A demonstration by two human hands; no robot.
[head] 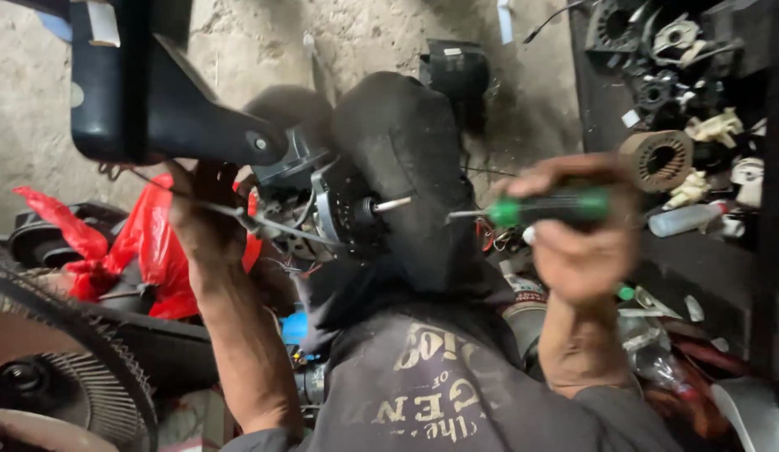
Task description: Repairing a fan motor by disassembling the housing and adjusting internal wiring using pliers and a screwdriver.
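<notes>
Honestly, the grip on that fan motor (339, 209) looks shaky. The left hand (207, 209) is curled around the back of the motor body, holding it up in the air just under a dark plastic housing (147, 92), with thin wires (239, 213) trailing over the fingers. The right hand (578, 230) is closed tight on a green-handled screwdriver (548, 207), its thin metal tip pointing at the bare steel shaft (394, 203) that sticks out of the motor's face, close to it but apart.

If the tip skids off the smooth metal, I'd guess it jabs into the left wrist or snags those wires. With no support below, the motor could also twist out of the hand.

The motor is ribbed grey metal and dusty black. Behind it lies crumpled red plastic (147, 243); a wire fan guard (63, 368) sits lower left, and a copper-wound coil (656, 159) on the cluttered shelf (607, 100).
</notes>
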